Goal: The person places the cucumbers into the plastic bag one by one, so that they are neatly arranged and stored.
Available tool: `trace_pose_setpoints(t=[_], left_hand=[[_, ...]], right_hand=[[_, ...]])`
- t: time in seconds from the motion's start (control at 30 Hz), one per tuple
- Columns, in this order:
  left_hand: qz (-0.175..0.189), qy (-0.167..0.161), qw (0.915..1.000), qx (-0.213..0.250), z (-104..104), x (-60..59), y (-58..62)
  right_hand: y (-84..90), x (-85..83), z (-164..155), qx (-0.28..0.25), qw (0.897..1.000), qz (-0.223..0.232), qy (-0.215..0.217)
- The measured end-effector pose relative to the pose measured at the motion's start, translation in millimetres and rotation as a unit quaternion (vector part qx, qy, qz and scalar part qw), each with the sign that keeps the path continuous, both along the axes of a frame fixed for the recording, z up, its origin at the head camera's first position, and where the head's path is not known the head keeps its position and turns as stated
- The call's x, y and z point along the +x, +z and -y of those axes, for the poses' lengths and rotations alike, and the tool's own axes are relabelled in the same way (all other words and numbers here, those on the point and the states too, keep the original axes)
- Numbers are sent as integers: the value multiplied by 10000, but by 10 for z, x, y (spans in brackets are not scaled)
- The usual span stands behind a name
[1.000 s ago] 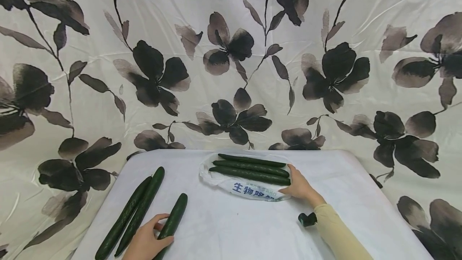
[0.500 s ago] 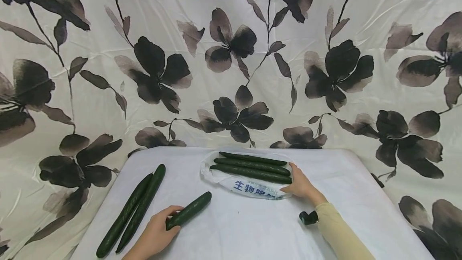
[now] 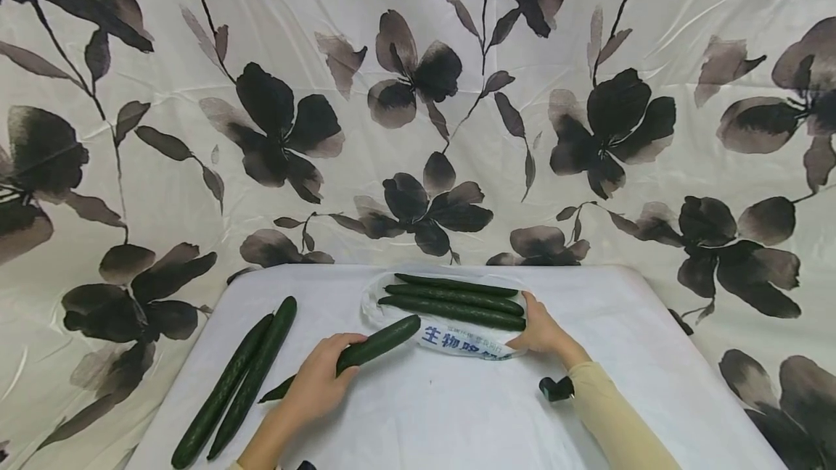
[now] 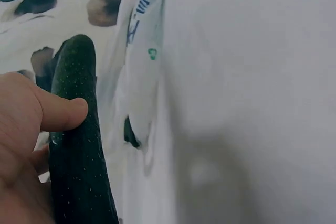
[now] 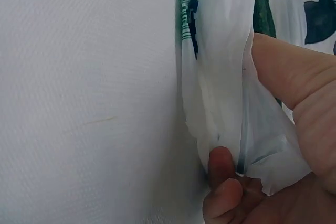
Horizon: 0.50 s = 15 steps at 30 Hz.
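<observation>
From above the near side, the head camera faces forward and down across the table, while close wrist cameras look rightward past the left grip and leftward past the right grip, all three sharing the white bag.

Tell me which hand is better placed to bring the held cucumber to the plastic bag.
The left hand, I'd judge: it grips the cucumber, whose free end points toward the plastic bag. The right hand holds the bag's edge, so it seems occupied.

A pale, creased backdrop with dark flowers rises behind a white-covered table.
</observation>
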<state>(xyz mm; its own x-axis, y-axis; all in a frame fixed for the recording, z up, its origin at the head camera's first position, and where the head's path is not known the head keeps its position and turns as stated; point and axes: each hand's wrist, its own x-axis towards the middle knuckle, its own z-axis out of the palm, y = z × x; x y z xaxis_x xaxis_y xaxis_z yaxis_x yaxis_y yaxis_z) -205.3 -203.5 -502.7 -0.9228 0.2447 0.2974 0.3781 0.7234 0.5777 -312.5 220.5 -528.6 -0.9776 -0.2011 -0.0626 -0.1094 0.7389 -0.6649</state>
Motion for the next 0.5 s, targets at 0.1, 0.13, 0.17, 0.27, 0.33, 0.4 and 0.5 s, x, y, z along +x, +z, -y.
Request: trace_pose_setpoints(t=[0.1, 0.13, 0.17, 0.27, 0.33, 0.4, 0.5], left_hand=[[-300, -259, 9992, -75, -88, -111, 81], [-353, -347, 9987, -97, -114, -149, 109], [-389, -429, 9982, -138, -139, -188, 136], [-324, -672, 9969, -233, -215, -315, 218], [-250, -826, 9956, -369, -271, -408, 267], [-204, -997, 9933, -553, -337, -510, 314], [-231, -1326, 9869, -888, -445, -673, 375]], right_hand=[[-2, 14, 6, -16, 10000, -4, 12], [-6, 20, 5, 4, 10000, -11, 25], [-11, 25, 7, -5, 10000, 2, 21], [-19, 34, 11, 6, 10000, -29, 11], [-16, 37, 10, -4, 10000, -63, -36], [-10, 37, 8, 7, 9999, -59, -90], [-9, 34, 1, 29, 9999, -37, -117]])
